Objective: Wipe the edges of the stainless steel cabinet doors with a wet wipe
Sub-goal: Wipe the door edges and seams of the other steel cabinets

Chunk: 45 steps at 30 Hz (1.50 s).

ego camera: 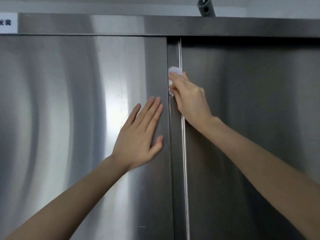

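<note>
Two stainless steel cabinet doors fill the head view: the left door (69, 118) overlaps in front, and the right door (251, 118) sits behind it. My right hand (188, 97) presses a crumpled white wet wipe (175, 71) against the vertical edge of the left door, in the recess beside the bright strip (183, 153) on the right door's edge. My left hand (140, 134) lies flat on the left door, fingers spread, just left of that edge and below the wipe.
A steel top rail (173, 25) runs above both doors. A white paper label (8, 23) with dark characters is stuck at its far left. A grey tube (207, 7) with a hole sticks up behind the cabinet top.
</note>
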Available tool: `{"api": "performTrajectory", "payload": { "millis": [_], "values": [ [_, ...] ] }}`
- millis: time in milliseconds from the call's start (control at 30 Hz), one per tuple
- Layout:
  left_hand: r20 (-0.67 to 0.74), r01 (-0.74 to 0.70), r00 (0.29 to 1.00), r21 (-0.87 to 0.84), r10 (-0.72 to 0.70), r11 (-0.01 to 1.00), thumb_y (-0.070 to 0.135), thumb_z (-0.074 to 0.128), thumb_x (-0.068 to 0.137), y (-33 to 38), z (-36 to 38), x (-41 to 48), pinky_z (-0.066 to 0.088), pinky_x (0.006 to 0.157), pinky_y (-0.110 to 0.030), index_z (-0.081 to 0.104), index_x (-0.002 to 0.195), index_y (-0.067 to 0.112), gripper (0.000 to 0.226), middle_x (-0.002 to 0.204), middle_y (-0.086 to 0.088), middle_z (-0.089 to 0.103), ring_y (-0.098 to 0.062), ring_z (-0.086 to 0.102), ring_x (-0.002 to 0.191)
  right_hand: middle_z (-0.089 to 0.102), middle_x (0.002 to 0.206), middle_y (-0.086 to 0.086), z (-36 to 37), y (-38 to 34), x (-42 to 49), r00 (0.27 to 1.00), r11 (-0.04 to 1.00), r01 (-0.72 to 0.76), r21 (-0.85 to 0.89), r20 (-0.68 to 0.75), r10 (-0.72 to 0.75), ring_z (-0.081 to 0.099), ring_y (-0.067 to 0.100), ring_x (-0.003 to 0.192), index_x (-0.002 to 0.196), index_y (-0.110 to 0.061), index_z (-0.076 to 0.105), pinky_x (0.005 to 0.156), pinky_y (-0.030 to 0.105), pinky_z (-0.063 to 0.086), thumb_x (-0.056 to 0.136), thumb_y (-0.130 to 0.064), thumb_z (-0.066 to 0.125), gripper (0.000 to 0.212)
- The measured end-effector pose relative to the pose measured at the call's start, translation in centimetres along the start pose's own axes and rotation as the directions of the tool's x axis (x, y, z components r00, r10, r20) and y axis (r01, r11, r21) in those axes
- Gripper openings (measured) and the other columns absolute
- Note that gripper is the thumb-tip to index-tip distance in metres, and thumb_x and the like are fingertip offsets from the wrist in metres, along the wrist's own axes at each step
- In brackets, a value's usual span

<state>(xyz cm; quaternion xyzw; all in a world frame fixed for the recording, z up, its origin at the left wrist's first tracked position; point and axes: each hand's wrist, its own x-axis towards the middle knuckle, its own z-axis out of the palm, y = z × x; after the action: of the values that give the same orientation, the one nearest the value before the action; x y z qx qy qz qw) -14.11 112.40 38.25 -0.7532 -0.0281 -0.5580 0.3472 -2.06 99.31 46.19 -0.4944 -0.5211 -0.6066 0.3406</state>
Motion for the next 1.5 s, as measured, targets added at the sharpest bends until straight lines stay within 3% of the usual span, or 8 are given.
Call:
{"api": "performTrajectory", "payload": {
  "millis": [333,467,567,700,900,1167,1367,1500],
  "values": [
    [-0.011,0.000,1.000,-0.013,0.000,1.000,0.038,0.038,0.092,0.2,0.3,0.0,0.012,0.122,-0.043,0.026,0.151,0.003,0.069,0.161,-0.009,0.020,-0.021,0.011,0.150,0.056,0.102,0.014,0.0,1.8,8.0,0.995,0.996,-0.045,-0.079,0.086,0.052,0.051,0.032,0.097,0.100,0.001,0.052,0.062,0.029,0.025,0.092,0.004,0.042,0.013],
    [-0.008,0.027,1.000,-0.023,-0.027,0.999,0.036,0.037,0.092,0.5,0.0,0.0,0.013,0.122,-0.042,0.028,0.150,0.002,0.068,0.160,-0.010,0.021,-0.021,0.012,0.150,0.065,0.105,0.016,0.5,0.0,0.8,0.998,0.999,-0.043,0.030,-0.049,0.045,0.062,0.032,0.097,0.106,0.005,0.061,0.082,0.039,0.048,0.084,0.011,0.056,0.024],
    [0.014,0.032,0.999,-0.034,-0.032,0.999,0.034,0.036,0.095,1.5,0.0,-1.6,0.013,0.122,-0.041,0.029,0.149,0.000,0.065,0.159,-0.012,0.021,-0.023,0.013,0.150,0.063,0.118,0.020,0.2,-1.3,-8.0,0.992,0.993,0.120,0.002,-0.027,-0.120,0.051,0.022,0.119,0.109,0.010,0.064,0.106,0.032,0.034,0.080,0.007,0.068,0.030],
    [0.052,-0.023,0.998,-0.017,0.024,1.000,0.036,0.038,0.095,3.1,0.3,-5.4,0.013,0.122,-0.040,0.029,0.149,0.000,0.065,0.159,-0.013,0.021,-0.024,0.015,0.149,0.067,0.110,0.019,-1.0,-0.8,-10.1,0.966,0.968,0.250,0.021,0.057,-0.251,0.064,0.025,0.107,0.088,0.006,0.070,0.100,0.039,0.046,0.081,0.003,0.071,0.009],
    [0.030,-0.014,0.999,-0.009,0.014,1.000,0.036,0.040,0.094,3.3,0.6,-6.4,0.014,0.122,-0.040,0.029,0.150,0.002,0.066,0.160,-0.012,0.022,-0.024,0.015,0.149,0.070,0.106,0.013,-0.4,-3.0,-10.3,0.997,0.988,-0.050,0.148,-0.054,0.059,0.062,0.019,0.105,0.103,0.002,0.069,0.100,0.023,0.039,0.083,-0.005,0.068,0.021],
    [0.010,-0.011,1.000,-0.024,0.011,1.000,0.034,0.043,0.094,3.3,0.6,-6.3,0.016,0.121,-0.041,0.028,0.150,0.001,0.066,0.159,-0.013,0.023,-0.025,0.017,0.149,0.070,0.106,0.015,-2.5,-1.4,-14.4,0.908,0.930,0.349,0.113,0.204,-0.366,0.067,0.024,0.102,0.086,0.000,0.073,0.095,0.039,0.051,0.079,0.000,0.074,0.007],
    [0.007,-0.010,1.000,-0.013,0.010,1.000,0.034,0.043,0.094,3.4,0.5,-6.4,0.015,0.122,-0.041,0.028,0.149,0.000,0.067,0.159,-0.014,0.022,-0.025,0.017,0.149,0.071,0.105,0.013,-0.5,-4.2,-12.9,0.994,0.973,-0.105,0.204,0.011,0.105,0.066,0.026,0.104,0.095,0.002,0.072,0.095,0.040,0.051,0.081,-0.003,0.072,0.015],
    [0.004,-0.014,1.000,-0.030,0.015,0.999,0.034,0.042,0.095,3.2,0.5,-6.3,0.015,0.122,-0.041,0.027,0.150,0.000,0.067,0.159,-0.014,0.021,-0.025,0.015,0.149,0.069,0.106,0.016,-2.0,-4.2,-18.2,0.964,0.973,0.202,0.114,0.150,-0.218,0.066,0.026,0.104,0.089,0.000,0.073,0.094,0.039,0.051,0.072,-0.001,0.080,0.019]
  ]
}}
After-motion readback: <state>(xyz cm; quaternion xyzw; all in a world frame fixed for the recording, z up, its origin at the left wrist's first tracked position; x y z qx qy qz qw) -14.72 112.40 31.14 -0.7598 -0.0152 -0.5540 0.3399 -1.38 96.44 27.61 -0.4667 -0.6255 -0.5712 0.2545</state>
